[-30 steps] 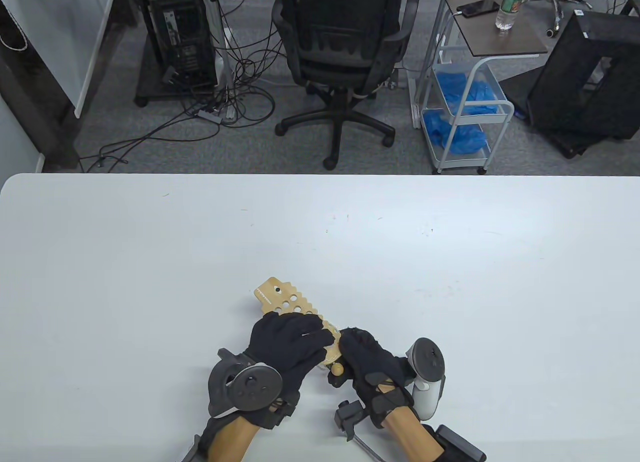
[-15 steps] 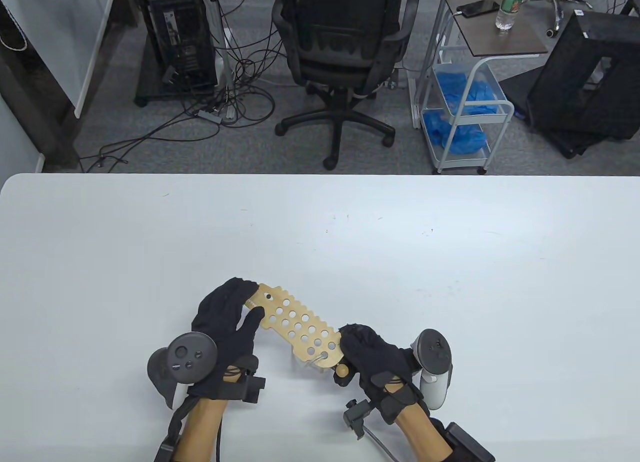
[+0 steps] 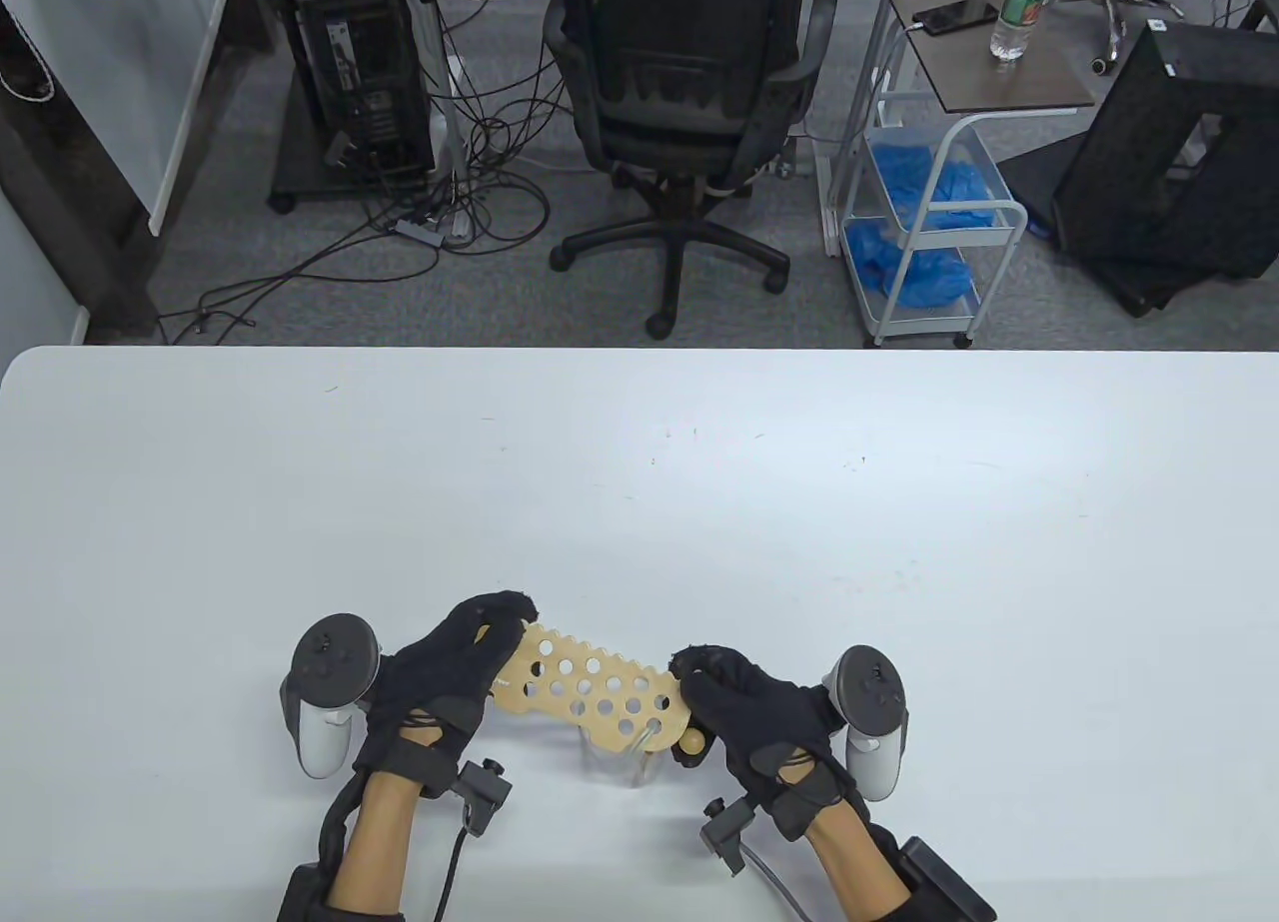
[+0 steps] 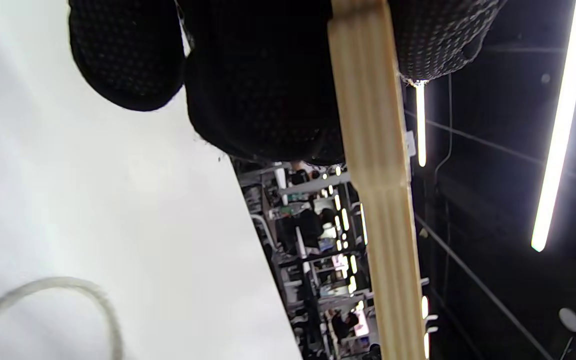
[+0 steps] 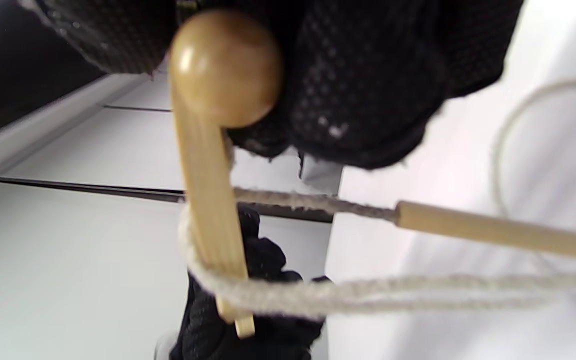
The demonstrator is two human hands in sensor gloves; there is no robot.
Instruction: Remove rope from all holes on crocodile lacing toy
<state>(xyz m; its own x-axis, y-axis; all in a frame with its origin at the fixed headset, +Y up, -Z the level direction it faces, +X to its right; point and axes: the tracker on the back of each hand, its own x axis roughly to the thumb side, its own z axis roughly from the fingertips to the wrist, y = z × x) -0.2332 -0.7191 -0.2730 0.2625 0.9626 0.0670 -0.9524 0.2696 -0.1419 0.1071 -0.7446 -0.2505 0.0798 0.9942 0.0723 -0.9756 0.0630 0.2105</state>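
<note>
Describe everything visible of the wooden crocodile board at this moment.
The crocodile board is a flat, pale plywood strip with a toothed upper edge and rows of round holes. It is held off the table, the left hand gripping one end and the right hand the other, beside a round wooden knob. White rope is looped round its edge near the knob end, ending in a wooden needle; the other holes look empty.
</note>
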